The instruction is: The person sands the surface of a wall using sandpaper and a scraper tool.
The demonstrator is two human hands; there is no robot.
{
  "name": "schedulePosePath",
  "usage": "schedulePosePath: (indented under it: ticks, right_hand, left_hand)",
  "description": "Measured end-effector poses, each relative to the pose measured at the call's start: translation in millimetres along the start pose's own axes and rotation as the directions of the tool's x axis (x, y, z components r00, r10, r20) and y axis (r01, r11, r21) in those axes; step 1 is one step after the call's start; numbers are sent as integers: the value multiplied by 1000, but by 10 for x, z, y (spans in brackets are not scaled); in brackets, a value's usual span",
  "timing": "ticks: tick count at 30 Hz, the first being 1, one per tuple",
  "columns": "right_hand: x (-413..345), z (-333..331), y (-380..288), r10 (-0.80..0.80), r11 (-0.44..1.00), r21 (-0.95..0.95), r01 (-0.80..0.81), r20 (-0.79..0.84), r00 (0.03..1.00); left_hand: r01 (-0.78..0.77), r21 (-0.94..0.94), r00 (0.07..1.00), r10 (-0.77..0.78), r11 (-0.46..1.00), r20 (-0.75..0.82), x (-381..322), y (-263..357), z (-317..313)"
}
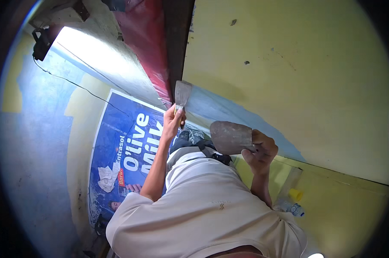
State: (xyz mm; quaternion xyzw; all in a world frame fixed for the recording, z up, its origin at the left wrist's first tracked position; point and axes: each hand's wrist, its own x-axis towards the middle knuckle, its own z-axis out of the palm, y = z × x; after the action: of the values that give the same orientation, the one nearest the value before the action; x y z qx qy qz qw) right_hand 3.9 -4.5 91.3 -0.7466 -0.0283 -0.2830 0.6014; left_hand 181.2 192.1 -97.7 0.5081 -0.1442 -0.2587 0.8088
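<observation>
My left hand (174,122) grips a putty knife (183,93) by its yellow handle, with the metal blade pointing up and away from me. That blade overlaps the lower end of a dark vertical post or frame; whether it touches cannot be told. In my right hand (262,151) is a wide, flat scraper plate (231,138), greyish brown and stained, held by its right edge. The plate hangs in front of my waist, apart from the putty knife. Beyond both tools is a yellow wall (287,80) with a pale blue-grey patch (246,121) along its lower part.
A blue printed banner (117,138) lies to the left, with crumpled paper (108,178) on it. A lit lamp (46,42) trails a cable. Red sheeting (146,42) hangs beside the dark frame (176,38). At right are a yellow cup (295,194) and plastic bottle (296,209).
</observation>
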Motion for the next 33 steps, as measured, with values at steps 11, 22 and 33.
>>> schedulePosePath:
  ticks: [11, 22, 33]
  right_hand:
    - [-40, -17, 137, 188, 981, -47, -188, -4, 982]
    - [-43, 52, 87, 274, 962, -43, -271, 80, 958]
    - [-100, 84, 87, 293, 956, 0, -293, -2, 956]
  left_hand:
    - [-45, 86, 999, 44, 995, 4, 52, 107, -29]
    - [-15, 127, 991, 32, 992, -130, 268, 179, 166]
    - [85, 209, 982, -46, 974, -182, 182, -9, -73]
